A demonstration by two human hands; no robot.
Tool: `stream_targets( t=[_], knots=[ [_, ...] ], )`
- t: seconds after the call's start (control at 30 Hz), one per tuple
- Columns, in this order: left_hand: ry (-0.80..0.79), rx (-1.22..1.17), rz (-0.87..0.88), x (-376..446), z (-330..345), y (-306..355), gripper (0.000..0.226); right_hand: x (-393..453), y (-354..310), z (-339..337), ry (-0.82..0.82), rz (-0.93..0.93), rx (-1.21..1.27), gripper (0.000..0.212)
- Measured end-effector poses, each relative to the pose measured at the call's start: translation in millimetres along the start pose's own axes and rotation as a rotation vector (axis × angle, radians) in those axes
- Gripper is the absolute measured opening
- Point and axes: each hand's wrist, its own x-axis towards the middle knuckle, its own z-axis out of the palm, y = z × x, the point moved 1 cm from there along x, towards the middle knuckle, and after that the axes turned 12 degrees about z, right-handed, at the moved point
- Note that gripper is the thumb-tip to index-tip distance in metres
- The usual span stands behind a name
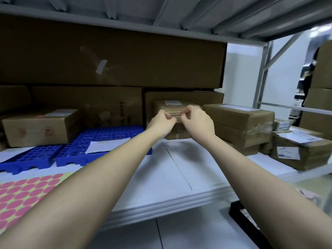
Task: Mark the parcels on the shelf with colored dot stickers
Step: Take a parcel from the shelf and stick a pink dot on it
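Both hands, left hand point(162, 123) and right hand point(196, 121), curl before a parcel point(172, 106); any sticker pinched seems hidden.

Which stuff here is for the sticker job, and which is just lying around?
For the job: sticker sheet; small parcel behind both hands; left hand; right hand; parcel stack; left parcel.

Just lying around: blue trays; white paper; big box.
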Motion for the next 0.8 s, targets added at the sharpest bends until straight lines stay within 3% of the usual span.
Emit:
stream_targets(
  t=[0.2,0.43,0.5,0.67,0.8],
  knots=[
    [0.045,-0.119,0.026,-1,42,24,0.019,3,33,-19,0.191,-0.132,-0.026,0.021],
    [0.214,-0.306,0.268,-6,77,65,0.002,0,58,-58,0.561,-0.431,0.032,0.019],
    [0.233,-0.334,0.32,-10,88,81,0.008,1,68,-73,0.612,-0.461,0.036,0.019],
    [0.257,-0.331,0.501,-31,124,120,0.011,10,112,-111,0.693,-0.401,0.054,0.021],
    [0.11,-0.303,0.569,-41,158,143,0.012,18,163,-135,0.721,-0.166,0.047,0.023]
  ],
)
